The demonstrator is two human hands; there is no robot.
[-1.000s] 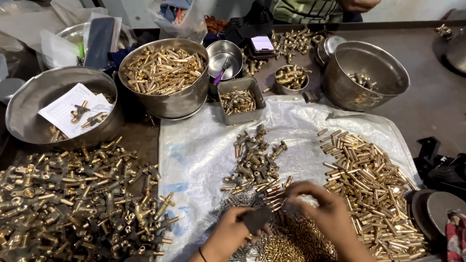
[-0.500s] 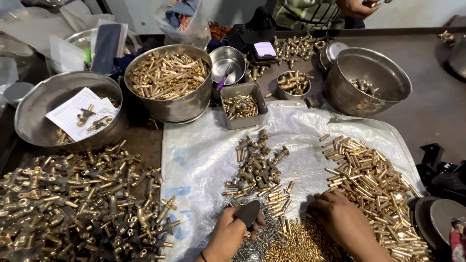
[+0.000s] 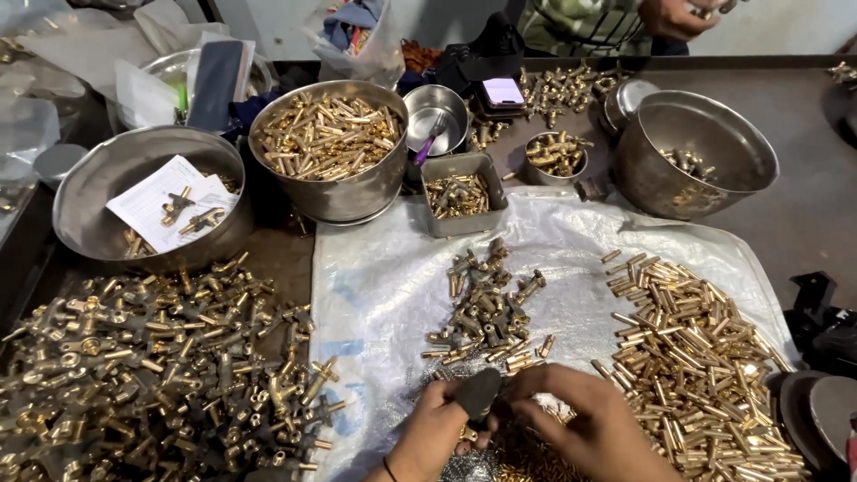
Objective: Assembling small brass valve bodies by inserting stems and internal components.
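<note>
Over on the far left a heap of brass T-shaped fittings (image 3: 152, 375) sprawls across the dark bench, and behind it a wide steel basin (image 3: 89, 201) holds a folded paper sheet (image 3: 161, 201) with a few fittings on top. Next along, a steel bowl (image 3: 328, 147) brims with short brass tubes, and a small rectangular tin (image 3: 462, 192) beside it carries a handful more. A white plastic sheet (image 3: 375, 295) covers the middle of the bench; on it lies a small cluster of assembled brass pieces (image 3: 486, 308). At the near edge, the left hand (image 3: 437, 437) is closed around a dark, flat oval tool (image 3: 478, 393), fingers clamped on it, just above a mound of tiny brass bits (image 3: 527, 455) and a patch of grey steel wool. The right hand (image 3: 594, 428) touches the tool's far side, fingers curled together on something too small for me to make out. To my eye the work goes best with the tool kept steady in the left while the right feeds one piece at a time, low over the sheet so nothing rolls off. Further right lies a broad spread of brass tubes (image 3: 696, 357), and behind it a large steel pot (image 3: 696, 156). A second person's hand (image 3: 678, 13) shows at the top edge.
</note>
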